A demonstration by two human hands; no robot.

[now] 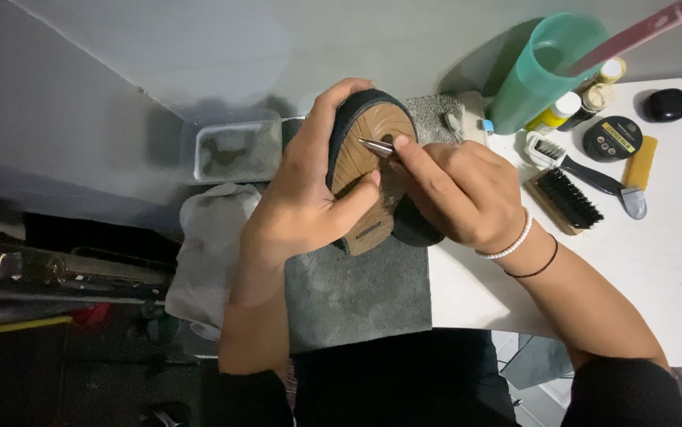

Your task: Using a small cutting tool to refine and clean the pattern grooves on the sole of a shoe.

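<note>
At the left of centre sits a clear plastic tray (236, 149) with a pale cloth (213, 237) below it. The left hand (301, 198) grips a dark shoe (368, 170) at mid-frame, sole up, fingers curled round its edge, above a grey mat (357, 296). The right hand (455, 190) pinches a thin metal tool (376, 146), its tip on the brown sole. Right of it, on the white worktop (657, 261), lie a teal cup (542, 71), brushes (570, 198) and a round tin (612, 138).
</note>
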